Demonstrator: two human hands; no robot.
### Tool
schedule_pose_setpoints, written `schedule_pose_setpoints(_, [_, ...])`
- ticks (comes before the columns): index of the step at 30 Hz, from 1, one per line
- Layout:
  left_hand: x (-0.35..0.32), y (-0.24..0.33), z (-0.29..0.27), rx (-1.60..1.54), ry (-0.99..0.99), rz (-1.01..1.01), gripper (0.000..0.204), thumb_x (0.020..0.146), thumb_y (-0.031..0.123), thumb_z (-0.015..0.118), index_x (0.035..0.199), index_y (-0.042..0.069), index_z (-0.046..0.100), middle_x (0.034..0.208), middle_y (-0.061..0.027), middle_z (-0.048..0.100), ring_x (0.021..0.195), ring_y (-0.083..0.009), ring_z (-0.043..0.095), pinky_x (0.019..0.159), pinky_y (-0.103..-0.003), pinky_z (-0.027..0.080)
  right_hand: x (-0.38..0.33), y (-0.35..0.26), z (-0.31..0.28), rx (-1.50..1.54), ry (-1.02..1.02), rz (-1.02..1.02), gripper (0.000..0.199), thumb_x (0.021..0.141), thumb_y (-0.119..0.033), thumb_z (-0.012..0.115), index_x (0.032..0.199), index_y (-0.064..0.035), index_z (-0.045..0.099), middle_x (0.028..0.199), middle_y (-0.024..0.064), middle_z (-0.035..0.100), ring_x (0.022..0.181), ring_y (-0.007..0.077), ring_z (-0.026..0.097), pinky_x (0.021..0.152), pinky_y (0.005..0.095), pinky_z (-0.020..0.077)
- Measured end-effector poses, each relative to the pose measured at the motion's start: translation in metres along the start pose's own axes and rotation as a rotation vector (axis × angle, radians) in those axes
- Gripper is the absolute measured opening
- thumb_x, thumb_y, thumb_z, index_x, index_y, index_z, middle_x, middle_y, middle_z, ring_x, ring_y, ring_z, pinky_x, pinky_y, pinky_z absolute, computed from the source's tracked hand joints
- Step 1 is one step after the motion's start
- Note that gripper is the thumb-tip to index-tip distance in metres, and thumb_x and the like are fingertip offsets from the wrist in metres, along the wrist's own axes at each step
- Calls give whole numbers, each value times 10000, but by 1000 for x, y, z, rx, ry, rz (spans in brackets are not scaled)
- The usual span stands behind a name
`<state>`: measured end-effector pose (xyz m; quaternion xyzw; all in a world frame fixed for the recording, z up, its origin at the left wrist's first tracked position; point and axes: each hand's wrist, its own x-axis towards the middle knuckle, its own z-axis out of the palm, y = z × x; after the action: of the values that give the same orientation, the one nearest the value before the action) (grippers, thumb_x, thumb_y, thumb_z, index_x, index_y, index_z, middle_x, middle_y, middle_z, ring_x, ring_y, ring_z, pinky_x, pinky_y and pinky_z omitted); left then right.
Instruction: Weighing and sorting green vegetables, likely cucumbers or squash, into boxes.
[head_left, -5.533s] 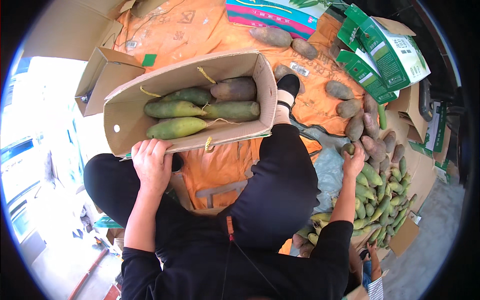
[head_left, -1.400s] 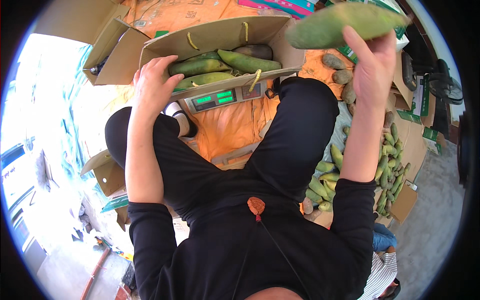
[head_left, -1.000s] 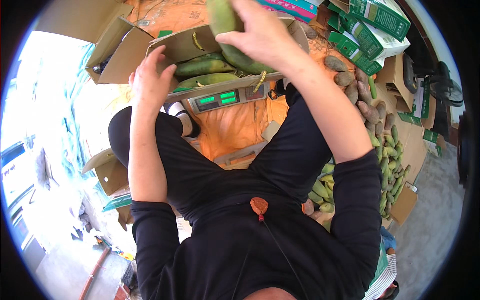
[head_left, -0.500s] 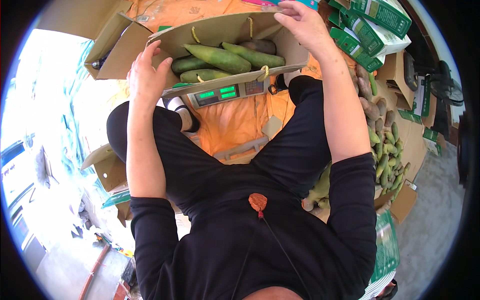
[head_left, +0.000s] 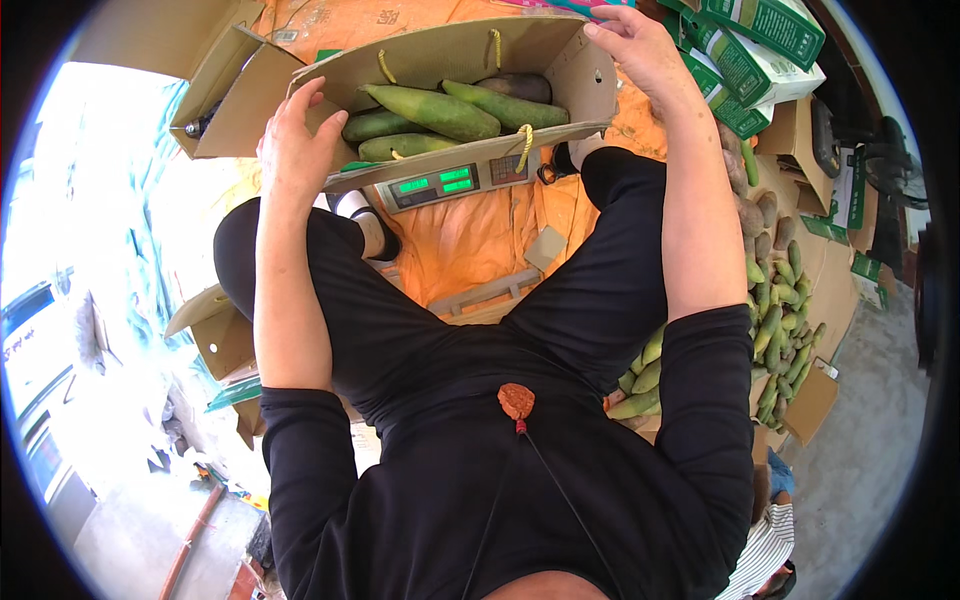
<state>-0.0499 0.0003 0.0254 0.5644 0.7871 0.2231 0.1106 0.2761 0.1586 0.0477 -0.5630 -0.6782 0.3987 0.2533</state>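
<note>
A long cardboard box with yellow rope handles stands in front of me on a scale with a lit green display. Several thick green radishes lie inside, and a browner one sits at the back. My left hand is at the box's left end, its thumb apart from the fingers near the rim. By the far right corner, my right hand has its thumb and fingers spread and nothing between them. Whether either hand presses on the cardboard is hard to make out.
Orange sheeting covers the floor between my legs. Many green and brownish radishes are heaped on cardboard at the right. Green and white cartons are stacked at the far right. An open cardboard box stands at the left.
My right hand has shifted slightly to the right at the box's corner. My left hand stays nearly in place. At the lower right, the green package has left the view and more striped cloth shows.
</note>
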Motion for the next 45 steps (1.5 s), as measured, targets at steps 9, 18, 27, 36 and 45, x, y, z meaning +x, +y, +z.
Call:
schedule_pose_setpoints(9, [-2,5,1,18,-15,-1,468,797,247,667,1241,144,558,1141,-76,622,1130,-259,542,974,-414,371,12,33,-5,-61,-61,10,450,851,-199,660,1243,-28,518,1092,123,609,1046,204,564,915,322,431])
schedule_pose_setpoints(18, [-2,7,3,33,-29,-11,474,793,236,672,1246,157,555,1154,-70,616,1135,-256,536,987,-425,351,21,58,-3,-273,-104,73,585,797,-347,654,1256,-6,527,1197,194,588,1102,292,577,946,366,440])
schedule_pose_setpoints(27, [-4,10,1,13,-27,-8,457,794,240,670,1231,156,566,1142,-66,618,1122,-260,538,984,-415,349,23,67,2,-287,-175,198,533,768,-252,684,1217,3,555,1146,190,616,1068,286,596,914,373,456])
schedule_pose_setpoints(36, [-6,10,2,12,-21,5,446,795,242,667,1222,155,571,1125,-71,622,1109,-268,541,973,-417,358,22,61,6,-279,-194,191,487,770,-250,680,1174,6,586,1113,184,627,1034,287,604,893,370,458])
schedule_pose_setpoints(45, [-9,11,4,6,-11,9,438,799,234,665,1219,152,571,1124,-72,621,1119,-273,532,980,-440,341,16,46,3,-314,-241,173,497,775,-291,675,1154,18,586,1138,168,583,1042,289,582,877,376,460])
